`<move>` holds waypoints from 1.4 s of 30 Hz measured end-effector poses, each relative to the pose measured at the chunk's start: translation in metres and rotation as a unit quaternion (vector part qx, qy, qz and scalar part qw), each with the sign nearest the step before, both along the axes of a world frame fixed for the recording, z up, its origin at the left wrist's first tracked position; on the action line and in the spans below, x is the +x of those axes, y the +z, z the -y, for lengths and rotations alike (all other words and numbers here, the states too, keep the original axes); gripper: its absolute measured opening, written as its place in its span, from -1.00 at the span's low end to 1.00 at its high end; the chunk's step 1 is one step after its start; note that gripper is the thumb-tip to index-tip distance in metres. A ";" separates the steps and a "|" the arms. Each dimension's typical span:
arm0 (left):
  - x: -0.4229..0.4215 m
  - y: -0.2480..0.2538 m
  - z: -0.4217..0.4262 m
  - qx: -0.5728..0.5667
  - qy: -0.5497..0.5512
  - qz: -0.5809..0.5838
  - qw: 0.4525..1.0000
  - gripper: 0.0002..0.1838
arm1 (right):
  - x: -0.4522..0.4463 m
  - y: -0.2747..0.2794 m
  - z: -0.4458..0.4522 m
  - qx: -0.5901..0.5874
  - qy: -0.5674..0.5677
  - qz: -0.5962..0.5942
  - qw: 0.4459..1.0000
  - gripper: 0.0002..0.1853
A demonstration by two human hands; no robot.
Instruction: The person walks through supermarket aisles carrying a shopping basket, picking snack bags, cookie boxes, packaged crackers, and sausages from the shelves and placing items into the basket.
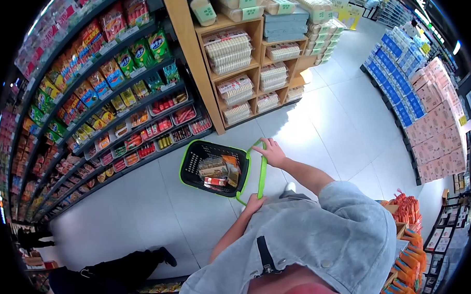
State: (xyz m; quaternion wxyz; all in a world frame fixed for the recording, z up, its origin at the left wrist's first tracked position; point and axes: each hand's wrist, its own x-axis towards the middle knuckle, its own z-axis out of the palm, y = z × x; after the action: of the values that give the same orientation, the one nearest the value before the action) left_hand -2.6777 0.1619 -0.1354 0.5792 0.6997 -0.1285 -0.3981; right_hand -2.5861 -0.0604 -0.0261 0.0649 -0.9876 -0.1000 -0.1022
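Observation:
A black shopping basket [189, 171] with a green rim hangs or stands in front of me; I cannot tell whether it touches the floor. Its green handle [262, 175] is raised on my side. My right hand [272, 151] grips the handle's upper corner, fingers curled over it. At the opposite corner, my left hand [255, 203] is closed round the handle, its fingers partly hidden. Inside lie several packaged goods, among them a brown packet [212, 170], an orange packet [231, 162] and a red-and-white pack [215, 181].
Snack shelves [106, 62] curve along the left. Ahead, a wooden rack [234, 25] holds white packages. Stacked pink cartons [438, 136] stand at the right, with orange packages [410, 262] at lower right. Another person's dark-clothed leg [127, 265] shows at lower left on the tiled floor [124, 215].

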 end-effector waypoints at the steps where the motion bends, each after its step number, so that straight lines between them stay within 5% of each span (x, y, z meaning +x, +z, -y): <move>1: -0.004 0.007 0.008 0.012 0.006 0.006 1.000 -0.63 | 0.000 -0.002 0.008 -0.009 0.050 -0.012 0.999 -0.63; 4: -0.008 0.012 0.046 0.029 -0.012 0.054 0.998 -0.62 | 0.000 -0.018 0.057 -0.057 0.161 0.009 0.985 -0.87; 6: -0.014 0.003 0.085 0.022 -0.066 0.072 0.995 -0.63 | -0.014 -0.017 0.104 -0.179 0.184 -0.120 0.959 -0.90; 8: -0.027 -0.012 0.125 0.016 -0.124 0.043 0.991 -0.66 | -0.030 -0.033 0.156 -0.149 0.182 -0.185 0.954 -0.95; 13: -0.049 -0.038 0.232 -0.028 -0.316 -0.060 0.946 -0.69 | -0.090 -0.044 0.251 -0.143 0.118 -0.207 0.961 -0.95; 19: -0.071 -0.003 0.352 -0.018 -0.509 -0.052 0.859 -0.68 | -0.175 -0.031 0.379 -0.138 0.025 -0.243 0.960 -0.95; 24: -0.077 0.018 0.434 -0.015 -0.617 -0.018 0.787 -0.66 | -0.299 -0.021 0.445 -0.038 -0.189 -0.263 0.945 -0.93; 33: -0.080 0.018 0.519 0.067 -0.678 0.125 0.721 -0.63 | -0.424 -0.036 0.444 0.124 -0.453 -0.142 0.871 -0.90; 35: -0.057 -0.039 0.527 0.152 -0.693 0.205 0.675 -0.59 | -0.422 -0.060 0.424 0.153 -0.490 -0.126 0.849 -0.89; 42: 0.015 -0.003 0.582 0.242 -0.660 0.328 0.631 -0.53 | -0.343 -0.112 0.449 0.192 -0.537 -0.099 0.816 -0.89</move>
State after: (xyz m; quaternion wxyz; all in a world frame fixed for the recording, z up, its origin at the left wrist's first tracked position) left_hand -2.6631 -0.4200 -0.1388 -0.1091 0.6275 -0.6364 -0.4351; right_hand -2.9287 -0.5092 -0.1377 0.1971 -0.8569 0.4746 -0.0400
